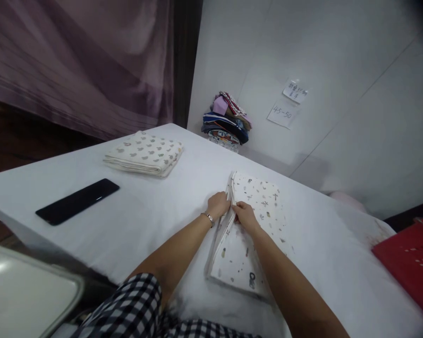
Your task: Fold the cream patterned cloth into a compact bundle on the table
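A white cloth (264, 202) with small dark and yellowish prints lies folded in layers in front of me. My left hand (218, 205) is closed around its layered left edge, a bracelet on the wrist. Right beside it, my right hand (245, 216) pinches the same edge from the other side, its fingertips partly hidden by the fabric. Between the two hands the edges bunch up slightly off the table. A second cloth (144, 152), cream with grey-green prints, rests neatly folded at the back left, apart from both hands.
A black phone-like slab (78, 201) lies on the white-covered table (155, 220) at the left. Behind the far edge rises a pile of folded fabrics (227, 119) against the wall. A red bag-like item (409, 263) is at the right; a pale stool-like surface (24, 291) stands lower left.
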A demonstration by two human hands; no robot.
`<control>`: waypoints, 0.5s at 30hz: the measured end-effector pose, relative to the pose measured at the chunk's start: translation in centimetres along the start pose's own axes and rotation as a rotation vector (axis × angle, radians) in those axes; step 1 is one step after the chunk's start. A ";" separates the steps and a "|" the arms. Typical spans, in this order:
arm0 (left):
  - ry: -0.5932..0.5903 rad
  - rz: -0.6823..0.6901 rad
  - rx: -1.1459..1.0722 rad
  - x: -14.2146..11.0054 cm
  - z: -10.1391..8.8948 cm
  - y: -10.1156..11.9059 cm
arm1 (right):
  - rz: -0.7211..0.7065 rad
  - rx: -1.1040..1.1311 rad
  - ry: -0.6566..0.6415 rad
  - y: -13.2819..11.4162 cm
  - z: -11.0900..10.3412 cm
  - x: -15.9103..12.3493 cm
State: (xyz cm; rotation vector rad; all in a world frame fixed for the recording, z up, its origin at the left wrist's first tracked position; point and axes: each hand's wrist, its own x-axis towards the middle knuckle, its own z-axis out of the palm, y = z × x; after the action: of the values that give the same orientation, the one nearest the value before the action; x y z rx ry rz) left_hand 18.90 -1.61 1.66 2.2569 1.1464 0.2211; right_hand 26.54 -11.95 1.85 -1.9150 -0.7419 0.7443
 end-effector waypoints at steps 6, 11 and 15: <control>-0.031 0.007 -0.039 0.3 -0.2 -0.2 | 0.011 0.060 0.012 0.4 0.0 -0.2; -0.061 -0.034 -0.087 1.0 -1.2 -0.6 | -0.001 0.065 0.021 0.8 0.1 -0.1; -0.107 -0.034 -0.138 1.5 -1.6 -1.0 | -0.019 0.066 0.018 1.1 0.2 0.0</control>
State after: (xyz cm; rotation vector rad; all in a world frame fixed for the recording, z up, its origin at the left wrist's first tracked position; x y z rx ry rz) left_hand 18.55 0.73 2.22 2.1008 1.0795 0.1580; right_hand 26.62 -12.24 0.78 -1.8504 -0.7152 0.7302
